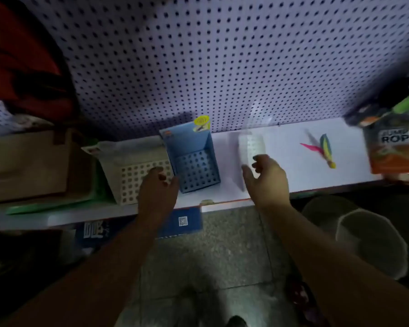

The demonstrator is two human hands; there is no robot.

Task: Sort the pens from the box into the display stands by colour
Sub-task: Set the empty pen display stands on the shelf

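Observation:
A blue display stand [194, 161] with a grid of holes stands on the white shelf [291, 166] in front of the pegboard. To its left is a beige holed stand [130, 175]. My left hand [157, 187] rests with loosely curled fingers on the near edge of the beige stand, beside the blue one, and holds nothing. To the right is a blurred white translucent stand [252, 147]. My right hand [267, 178] holds its near end between thumb and curled fingers. No pens are in view.
A blue box [180, 223] with a QR code sits below the shelf edge. A feather shuttlecock [324, 149] and a jump rope pack [394, 147] lie on the shelf at right. A cardboard box [26, 166] is at left, grey buckets [368, 234] at lower right.

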